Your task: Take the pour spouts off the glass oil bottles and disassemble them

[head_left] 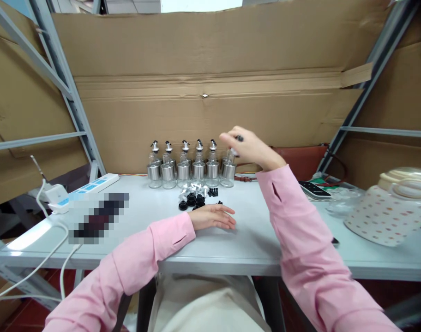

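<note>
My right hand is raised over the right end of the bottle rows, its fingers closed around a pourer spout with a dark tip; most of it is hidden by the fingers. Glass bottles with steel sleeves stand in two rows at the back. Black and silver pourer spouts top several of the rear ones. My left hand rests on the table with its fingers stretched out, holding nothing. Just behind it lie black stoppers, white-silver spout parts and small black caps.
At the left are a white power strip, a charger, cables and a pixelated dark object. A dotted container, clear plastic, a black-topped device and a brown bag sit right. Cardboard walls the back.
</note>
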Motion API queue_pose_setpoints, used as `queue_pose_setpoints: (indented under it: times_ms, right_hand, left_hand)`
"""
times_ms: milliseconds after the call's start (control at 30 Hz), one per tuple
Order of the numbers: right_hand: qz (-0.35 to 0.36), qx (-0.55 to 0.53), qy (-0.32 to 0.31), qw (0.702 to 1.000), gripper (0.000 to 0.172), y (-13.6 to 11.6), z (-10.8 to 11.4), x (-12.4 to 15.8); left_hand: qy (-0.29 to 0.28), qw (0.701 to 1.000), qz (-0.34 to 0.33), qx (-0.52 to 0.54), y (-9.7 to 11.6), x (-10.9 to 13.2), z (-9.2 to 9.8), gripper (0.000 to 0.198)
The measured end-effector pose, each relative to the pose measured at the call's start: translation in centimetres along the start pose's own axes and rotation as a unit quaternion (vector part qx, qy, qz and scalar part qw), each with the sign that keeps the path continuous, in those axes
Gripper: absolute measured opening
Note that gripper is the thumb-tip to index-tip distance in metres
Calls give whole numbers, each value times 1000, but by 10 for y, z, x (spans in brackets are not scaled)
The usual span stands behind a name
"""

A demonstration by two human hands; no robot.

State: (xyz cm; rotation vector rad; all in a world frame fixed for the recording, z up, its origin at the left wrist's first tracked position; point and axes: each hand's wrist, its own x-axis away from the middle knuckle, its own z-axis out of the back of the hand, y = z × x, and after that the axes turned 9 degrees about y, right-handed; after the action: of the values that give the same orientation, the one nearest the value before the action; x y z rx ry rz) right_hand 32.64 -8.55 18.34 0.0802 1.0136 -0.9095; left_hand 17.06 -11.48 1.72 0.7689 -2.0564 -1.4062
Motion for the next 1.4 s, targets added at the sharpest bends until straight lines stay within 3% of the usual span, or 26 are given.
queue_pose_setpoints:
  times_ms: [100, 200, 333, 467, 533, 600, 667, 767, 933, 1267, 1400]
  right_hand:
    - [98, -66, -172, 978, 38, -27, -21, 31]
    - [49, -135, -248, 958, 36, -25, -49, 58]
    - [-5, -194, -345, 918, 31, -5, -69, 70]
    - [-67, -257, -296, 917, 31, 3, -72, 69]
    - [-82, -269, -280, 918, 31, 3, -73, 69]
    - [-70, -262, -264, 926, 31, 3, -73, 70]
    - [-39, -217, -232, 947, 31, 4, -73, 72]
    - [43, -92, -142, 985, 35, 6, -73, 74]
    - [189, 81, -22, 978, 46, 12, -77, 75]
    - [212, 100, -14, 972, 51, 19, -92, 80]
    - [210, 118, -5, 971, 53, 21, -95, 81]
  left_hand:
    - [-17, 1000, -12, -3, 0, 0, 0, 45]
    - [-33, 999, -18, -10, -2, -2, 2, 45]
    - [-50, 999, -12, -18, -1, -3, 6, 39]
    - [-68, 998, 16, -4, 8, 3, 7, 38]
    - [-29, 999, 15, 4, 12, 5, 7, 34]
    - [45, 999, 5, 1, 13, 6, 6, 28]
    - [115, 993, -3, -2, 13, 5, 4, 22]
    - [171, 985, -29, 3, 15, 5, -1, 17]
    - [213, 972, -97, -14, 24, 8, -9, 12]
    - [306, 913, -245, -109, 28, 8, -4, 18]
    - [334, 895, -269, -122, 32, 10, -4, 23]
